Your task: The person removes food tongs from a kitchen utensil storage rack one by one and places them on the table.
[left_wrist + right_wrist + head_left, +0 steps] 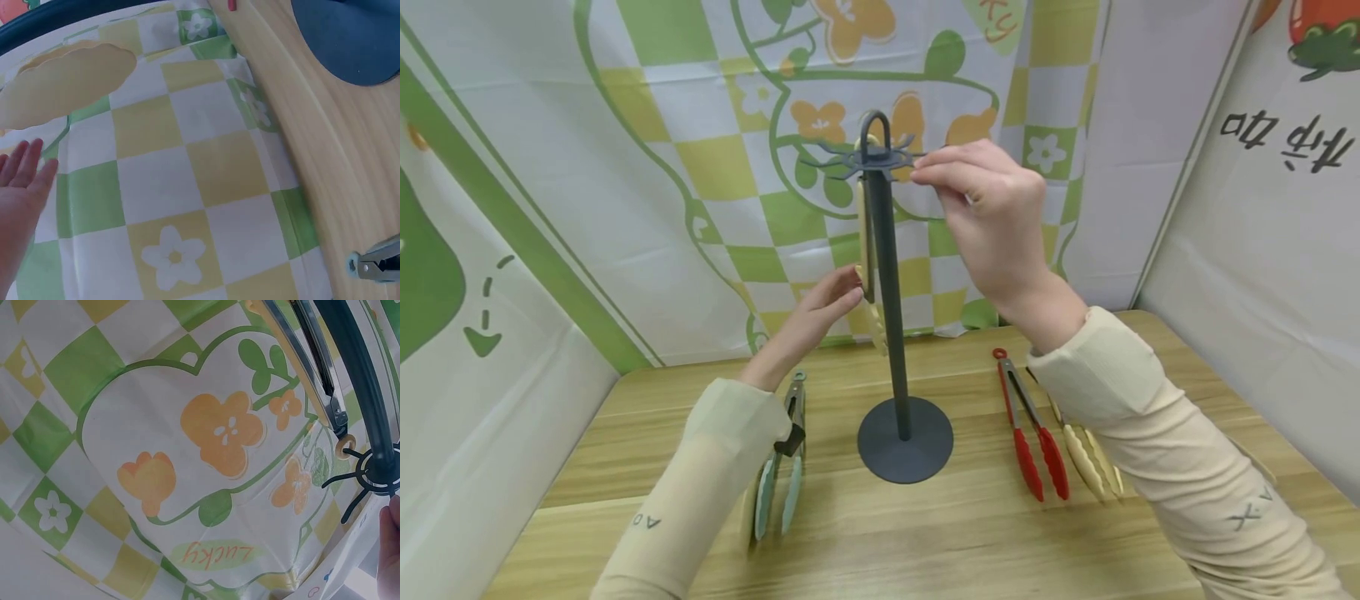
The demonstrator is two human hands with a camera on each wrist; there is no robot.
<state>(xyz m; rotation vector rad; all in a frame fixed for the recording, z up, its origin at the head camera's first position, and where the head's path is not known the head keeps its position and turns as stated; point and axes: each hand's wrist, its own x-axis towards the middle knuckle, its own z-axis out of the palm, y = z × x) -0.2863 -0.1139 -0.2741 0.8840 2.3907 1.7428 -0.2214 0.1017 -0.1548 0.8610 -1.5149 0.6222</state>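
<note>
A dark upright stand (887,292) has a round base and a ring of curved hooks (850,158) near its looped top. From a hook at its far side hangs a pair of pale yellow tongs (867,242), its loop over the hook in the right wrist view. The left hand (820,312) is beside the tongs' lower part, fingers extended; in the left wrist view they appear apart from the yellow tip (69,84). With thumb and fingertips, the right hand (988,204) pinches the end of a hook on the near right side.
Mint green tongs (793,492) lie on the wooden table (940,550) left of the base, partly behind the left sleeve. Red tongs (1052,462) and other yellow tongs (1093,467) lie to the right, near the right sleeve. A patterned cloth (722,171) hangs behind.
</note>
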